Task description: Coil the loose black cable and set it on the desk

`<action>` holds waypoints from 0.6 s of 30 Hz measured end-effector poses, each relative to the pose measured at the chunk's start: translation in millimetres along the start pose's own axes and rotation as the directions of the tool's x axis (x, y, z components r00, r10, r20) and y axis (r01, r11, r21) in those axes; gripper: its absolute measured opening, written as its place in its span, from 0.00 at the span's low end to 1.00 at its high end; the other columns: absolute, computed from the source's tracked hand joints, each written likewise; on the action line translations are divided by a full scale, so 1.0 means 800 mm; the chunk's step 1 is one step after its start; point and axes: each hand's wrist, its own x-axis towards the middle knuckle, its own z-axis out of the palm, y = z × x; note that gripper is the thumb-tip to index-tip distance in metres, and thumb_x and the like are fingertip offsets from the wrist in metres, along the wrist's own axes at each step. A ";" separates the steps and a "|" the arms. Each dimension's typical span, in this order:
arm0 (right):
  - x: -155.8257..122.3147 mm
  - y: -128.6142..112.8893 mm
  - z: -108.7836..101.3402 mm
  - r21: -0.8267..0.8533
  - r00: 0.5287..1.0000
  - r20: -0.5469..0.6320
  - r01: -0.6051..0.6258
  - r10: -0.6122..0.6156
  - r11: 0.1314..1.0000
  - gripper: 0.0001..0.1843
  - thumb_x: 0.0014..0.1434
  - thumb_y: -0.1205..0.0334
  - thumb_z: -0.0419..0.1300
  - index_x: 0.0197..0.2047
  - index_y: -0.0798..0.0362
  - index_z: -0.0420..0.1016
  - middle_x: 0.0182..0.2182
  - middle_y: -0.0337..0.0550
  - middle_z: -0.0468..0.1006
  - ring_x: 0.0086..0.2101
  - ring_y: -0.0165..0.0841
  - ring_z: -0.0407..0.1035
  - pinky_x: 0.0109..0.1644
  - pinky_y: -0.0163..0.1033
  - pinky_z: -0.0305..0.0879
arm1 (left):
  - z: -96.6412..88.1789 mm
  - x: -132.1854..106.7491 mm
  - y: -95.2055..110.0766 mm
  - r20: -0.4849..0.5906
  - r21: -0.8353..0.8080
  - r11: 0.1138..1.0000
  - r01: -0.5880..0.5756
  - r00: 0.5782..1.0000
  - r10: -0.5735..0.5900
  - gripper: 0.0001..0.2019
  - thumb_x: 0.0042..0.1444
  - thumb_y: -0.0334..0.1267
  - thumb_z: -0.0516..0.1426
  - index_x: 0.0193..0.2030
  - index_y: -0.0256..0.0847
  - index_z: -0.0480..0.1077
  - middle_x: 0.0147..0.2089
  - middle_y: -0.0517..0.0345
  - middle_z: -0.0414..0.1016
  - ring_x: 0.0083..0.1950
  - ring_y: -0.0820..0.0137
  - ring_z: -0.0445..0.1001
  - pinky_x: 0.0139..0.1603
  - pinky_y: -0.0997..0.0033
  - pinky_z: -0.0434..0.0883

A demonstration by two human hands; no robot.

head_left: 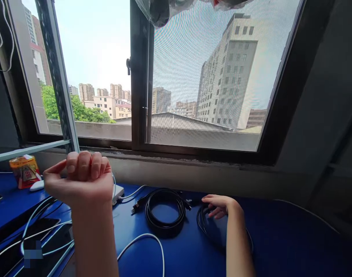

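My left hand is raised at the left with its fingers curled into a fist, and nothing shows in it. Over the blue table, my right hand hangs with its fingers apart. Just under and beside those fingers lies a loosely looped black cable, partly hidden by my hand and forearm; whether they touch is unclear. Between my hands a coiled black cable rests on the table, its connector ends pointing out to the left and right.
White cables run over the blue table. A white box sits behind my left wrist. At the left are an orange-and-red package, a white computer mouse and a metal rack post. A window stands behind the table.
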 end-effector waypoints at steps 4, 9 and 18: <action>-0.001 -0.001 0.006 0.018 0.999 0.046 0.000 -0.001 1.000 0.05 0.53 0.58 0.60 0.33 0.49 0.70 0.30 0.42 0.70 0.26 0.34 0.71 0.31 0.39 0.69 | 0.000 0.000 -0.002 0.001 -0.036 0.999 0.014 1.000 -0.014 0.14 0.31 0.31 0.44 0.18 0.40 0.34 0.12 0.68 0.32 0.11 0.80 0.34 0.11 0.79 0.41; 0.007 -0.004 0.018 0.006 0.999 0.047 -0.023 0.022 1.000 0.04 0.54 0.61 0.60 0.32 0.50 0.67 0.27 0.39 0.67 0.23 0.29 0.70 0.26 0.34 0.67 | 0.001 0.000 -0.003 -0.018 -0.077 0.996 0.043 0.999 -0.045 0.14 0.33 0.31 0.44 0.20 0.41 0.34 0.11 0.67 0.34 0.11 0.80 0.34 0.11 0.79 0.41; 0.018 -0.008 0.025 -0.075 0.993 0.093 -0.069 0.076 0.995 0.02 0.56 0.65 0.56 0.31 0.52 0.67 0.20 0.36 0.66 0.20 0.28 0.68 0.24 0.31 0.64 | -0.002 0.001 -0.008 -0.020 -0.130 0.985 0.116 0.993 -0.120 0.13 0.42 0.30 0.44 0.20 0.41 0.37 0.12 0.66 0.37 0.12 0.77 0.38 0.12 0.78 0.43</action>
